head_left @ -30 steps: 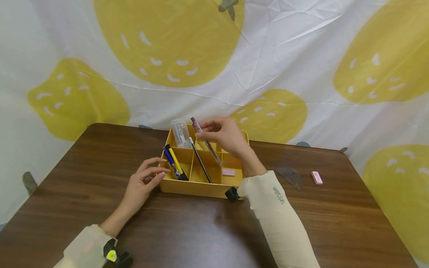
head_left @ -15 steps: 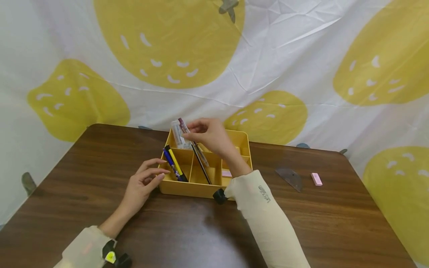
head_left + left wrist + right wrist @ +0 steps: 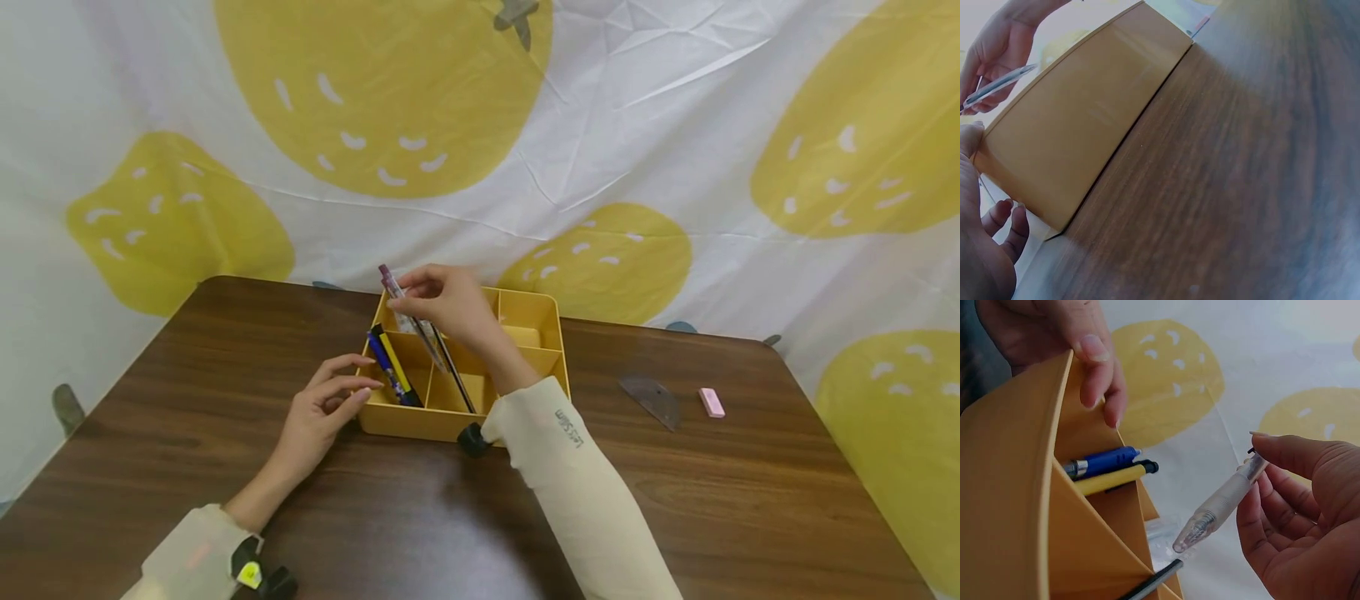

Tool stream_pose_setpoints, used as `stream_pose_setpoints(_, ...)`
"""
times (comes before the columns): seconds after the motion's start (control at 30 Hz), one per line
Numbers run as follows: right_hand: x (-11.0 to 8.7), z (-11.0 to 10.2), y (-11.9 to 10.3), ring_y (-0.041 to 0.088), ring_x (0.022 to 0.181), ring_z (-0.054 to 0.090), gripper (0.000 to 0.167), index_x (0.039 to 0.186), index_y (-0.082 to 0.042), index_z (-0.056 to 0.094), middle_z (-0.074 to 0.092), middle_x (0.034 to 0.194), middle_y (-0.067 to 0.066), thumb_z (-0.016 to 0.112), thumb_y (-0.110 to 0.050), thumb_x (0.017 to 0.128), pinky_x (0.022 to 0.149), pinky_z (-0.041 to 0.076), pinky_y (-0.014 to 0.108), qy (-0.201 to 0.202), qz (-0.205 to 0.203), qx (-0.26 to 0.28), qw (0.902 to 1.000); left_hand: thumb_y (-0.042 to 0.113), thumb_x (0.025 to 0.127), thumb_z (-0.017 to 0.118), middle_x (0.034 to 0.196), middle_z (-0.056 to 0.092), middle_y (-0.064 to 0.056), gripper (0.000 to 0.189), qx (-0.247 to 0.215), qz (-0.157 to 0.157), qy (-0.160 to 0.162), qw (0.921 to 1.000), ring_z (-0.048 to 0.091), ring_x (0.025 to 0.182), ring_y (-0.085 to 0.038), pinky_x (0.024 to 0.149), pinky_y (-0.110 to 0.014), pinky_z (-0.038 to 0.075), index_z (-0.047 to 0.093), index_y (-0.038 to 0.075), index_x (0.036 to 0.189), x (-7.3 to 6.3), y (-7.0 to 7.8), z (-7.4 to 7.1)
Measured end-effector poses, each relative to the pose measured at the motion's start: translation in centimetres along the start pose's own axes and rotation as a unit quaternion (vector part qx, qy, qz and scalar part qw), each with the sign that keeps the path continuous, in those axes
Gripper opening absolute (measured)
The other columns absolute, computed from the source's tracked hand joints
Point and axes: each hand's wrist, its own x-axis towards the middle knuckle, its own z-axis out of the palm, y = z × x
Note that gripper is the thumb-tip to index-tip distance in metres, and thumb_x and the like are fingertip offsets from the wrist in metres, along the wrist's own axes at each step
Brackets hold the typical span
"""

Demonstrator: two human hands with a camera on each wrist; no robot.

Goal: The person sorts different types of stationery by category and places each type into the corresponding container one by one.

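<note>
My right hand [image 3: 461, 308] pinches a clear-barrelled pen [image 3: 1219, 503] with a purple end, held slanted, tip down, above the left part of the yellow divided organizer [image 3: 412, 423]. My left hand [image 3: 318, 412] touches the organizer's left side, its thumb at the corner rim and its fingers loosely bent. A blue pen [image 3: 379, 352] and a yellow-and-black pen [image 3: 396, 367] lean together in the front left compartment. In the front middle one stands a slim black stick-like pen or pencil [image 3: 462, 389]. The clear plastic case at the back left is partly covered by the held pen.
On the brown wooden table [image 3: 360, 517], a clear protractor [image 3: 651, 400] lies right of the organizer. A pink eraser [image 3: 712, 403] is further right. A white lemon-print cloth [image 3: 600, 100] hangs behind the table.
My right hand has moved left with the pen, from over the middle compartments toward the left ones. The forearm now covers the pink eraser inside the organizer. My left hand has stayed in place.
</note>
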Motion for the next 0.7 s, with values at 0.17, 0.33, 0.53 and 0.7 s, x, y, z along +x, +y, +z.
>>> stream_pose_setpoints(0.17,0.1,0.7,0.0,0.016,0.076,0.061,0.026,0.102,-0.01,0.07,0.067,0.085,0.001,0.078,-0.024,0.082,0.066,0.049,0.027,0.003,-0.007,0.002,1.0,-0.003,0.092,0.059,0.127,0.05,-0.019,0.014,0.006,0.002,0.001,1.0,0.054,0.098,-0.008,0.067,-0.022,0.047,0.069,-0.006,0.101,0.0,0.0,0.0)
stream_pose_setpoints(0.33,0.2,1.4,0.3,0.016,0.075,0.061,0.024,0.102,-0.009,0.07,0.067,0.084,0.002,0.077,-0.021,0.082,0.065,0.049,0.025,0.005,-0.014,0.001,0.9999,-0.003,0.092,0.059,0.127,0.051,-0.017,0.014,0.009,0.0,0.002,1.0,0.053,0.102,-0.008,0.068,-0.024,0.047,0.069,-0.005,0.101,0.0,0.0,0.0)
stream_pose_setpoints(0.53,0.4,1.9,0.5,0.014,0.077,0.062,0.025,0.103,-0.009,0.07,0.067,0.085,0.001,0.077,-0.022,0.083,0.065,0.05,0.024,0.012,-0.01,-0.012,0.9998,-0.002,0.093,0.059,0.127,0.05,-0.016,0.014,0.012,-0.003,0.0,0.9999,0.053,0.103,-0.008,0.068,-0.024,0.047,0.069,-0.006,0.102,0.0,0.0,0.0)
stream_pose_setpoints(0.7,0.6,2.1,0.3,0.013,0.08,0.062,0.026,0.103,-0.009,0.069,0.067,0.089,0.001,0.076,-0.025,0.084,0.069,0.05,0.024,0.03,-0.003,-0.005,0.9995,-0.002,0.093,0.059,0.127,0.05,-0.016,0.014,0.011,-0.005,0.001,0.9999,0.053,0.103,-0.008,0.069,-0.024,0.047,0.069,-0.005,0.102,0.0,0.0,-0.1)
